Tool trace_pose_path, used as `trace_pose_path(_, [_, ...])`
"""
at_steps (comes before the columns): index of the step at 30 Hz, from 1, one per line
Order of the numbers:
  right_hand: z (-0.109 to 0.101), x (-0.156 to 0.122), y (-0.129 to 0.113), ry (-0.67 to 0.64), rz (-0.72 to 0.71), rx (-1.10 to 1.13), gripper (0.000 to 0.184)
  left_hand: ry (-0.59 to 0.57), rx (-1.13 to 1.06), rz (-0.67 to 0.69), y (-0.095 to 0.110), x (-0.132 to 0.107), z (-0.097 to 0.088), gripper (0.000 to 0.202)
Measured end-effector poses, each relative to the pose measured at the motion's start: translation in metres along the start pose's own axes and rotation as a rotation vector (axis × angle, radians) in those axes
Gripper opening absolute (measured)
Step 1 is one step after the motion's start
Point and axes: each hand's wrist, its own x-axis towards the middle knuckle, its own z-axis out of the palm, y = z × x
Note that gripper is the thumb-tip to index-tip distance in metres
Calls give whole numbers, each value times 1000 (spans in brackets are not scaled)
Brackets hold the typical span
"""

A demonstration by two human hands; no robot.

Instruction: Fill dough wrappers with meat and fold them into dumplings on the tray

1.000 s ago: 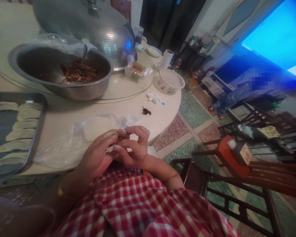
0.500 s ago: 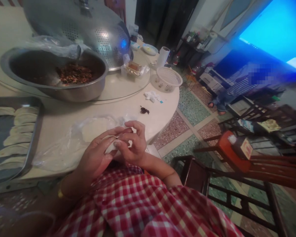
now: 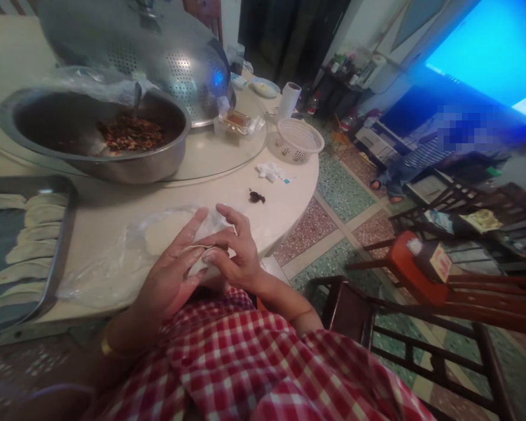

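Observation:
Between my two hands is a pale dumpling (image 3: 198, 266), its folded edge pinched by the fingers. My left hand (image 3: 169, 280) is closed around its left side, with the index finger stretched up. My right hand (image 3: 236, 257) pinches the right end between thumb and fingers. Fingers cover much of the dumpling. Behind my hands, a stack of round dough wrappers (image 3: 160, 234) lies in a clear plastic bag (image 3: 109, 269). At the left, a metal tray (image 3: 63, 234) bears several finished dumplings (image 3: 30, 251). Beyond it stands a steel bowl (image 3: 135, 166) of dark chopped filling (image 3: 134, 134) with a spoon handle in it.
A large perforated metal cover (image 3: 188, 64) rests on the glass turntable (image 3: 201, 164). Farther right are a white basket (image 3: 300, 140), a crumpled tissue (image 3: 269, 171) and a small dark item (image 3: 256, 197). Wooden chairs (image 3: 405, 269) stand to the right; a person (image 3: 421, 152) is near a bright screen.
My left index finger has lifted and straightened, and the right hand's fingers have shifted along the dumpling's edge. The dumpling stays between my hands. The view has moved very slightly.

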Motion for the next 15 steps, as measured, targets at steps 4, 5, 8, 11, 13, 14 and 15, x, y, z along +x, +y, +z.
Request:
trace_pose_path(4, [3,1,-3,84,23,161,15,13,9,-16,0,1,-1,68])
trace_pose_path(5, [4,1,-4,98,41,201,14,11,3,-15,0,1,-1,67])
trace_pose_path(8, [7,-2,-4,101,114,240,9,-44,-38,9,-1,1,-2,65])
trace_pose_path(11, [7,-5,-3,69,184,187,7,-119,-67,95,-3,1,-5,56])
trace_pose_path(13, [5,-5,-3,80,183,187,8,-125,-40,152,-3,2,-9,42])
trace_pose_path(14, [5,-5,-3,95,174,199,9,-117,-14,183,-3,2,-12,34])
trace_pose_path(15, [4,-4,-3,108,167,217,10,-99,20,222,-2,3,-15,28])
